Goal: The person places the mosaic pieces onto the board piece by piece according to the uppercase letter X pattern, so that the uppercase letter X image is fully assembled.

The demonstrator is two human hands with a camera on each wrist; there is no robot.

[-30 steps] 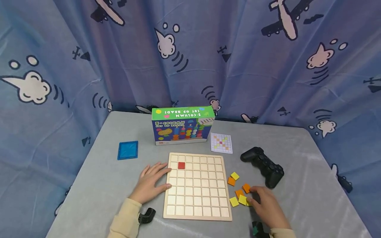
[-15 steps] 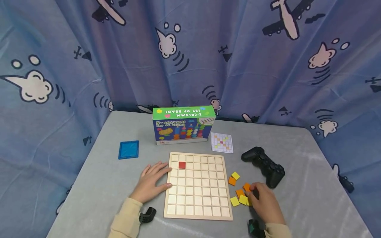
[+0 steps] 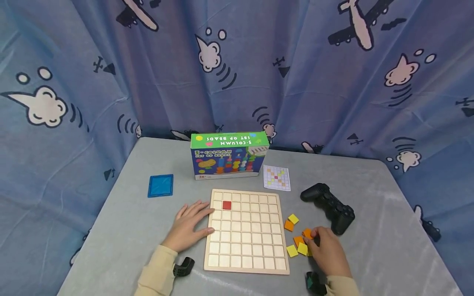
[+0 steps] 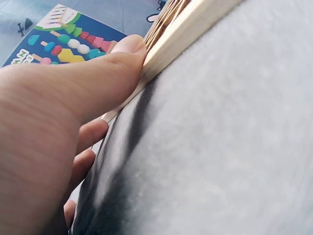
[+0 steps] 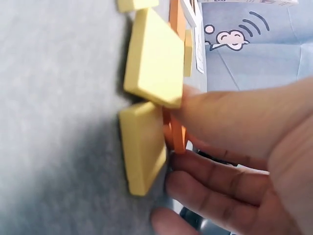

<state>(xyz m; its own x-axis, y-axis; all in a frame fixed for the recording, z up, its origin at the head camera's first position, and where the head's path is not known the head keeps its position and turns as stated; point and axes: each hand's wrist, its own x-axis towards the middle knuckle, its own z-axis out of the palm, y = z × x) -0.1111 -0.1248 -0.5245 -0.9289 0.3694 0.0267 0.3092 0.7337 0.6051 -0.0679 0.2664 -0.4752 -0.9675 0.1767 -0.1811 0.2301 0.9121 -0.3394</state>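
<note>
My left hand [image 3: 189, 230] rests on the table, its fingertips and thumb touching the left edge of a wooden grid board [image 3: 235, 226]. The left wrist view shows the thumb [image 4: 110, 76] against the board's rim [image 4: 171, 44]. One red square tile [image 3: 227, 205] sits in the board's second row. Right of the board, my right hand [image 3: 330, 253] pinches an orange tile [image 3: 307, 233] between thumb and index finger, low over a loose group of tiles. Yellow tiles [image 5: 155, 58] lie close beside the thumb in the right wrist view; the pinched orange tile [image 5: 179, 134] is partly hidden there.
A bead-set box [image 3: 229, 158] stands behind the board. Beside it lies a printed pattern card [image 3: 276, 178]. A black game controller [image 3: 327, 207] is right of the tiles, and a blue square tray [image 3: 160, 186] lies at the left. A patterned curtain [image 3: 237, 74] hangs behind the table.
My right hand has shifted slightly left and up, its thumb and index finger closing on the orange tile. The left hand stays at the board's edge.
</note>
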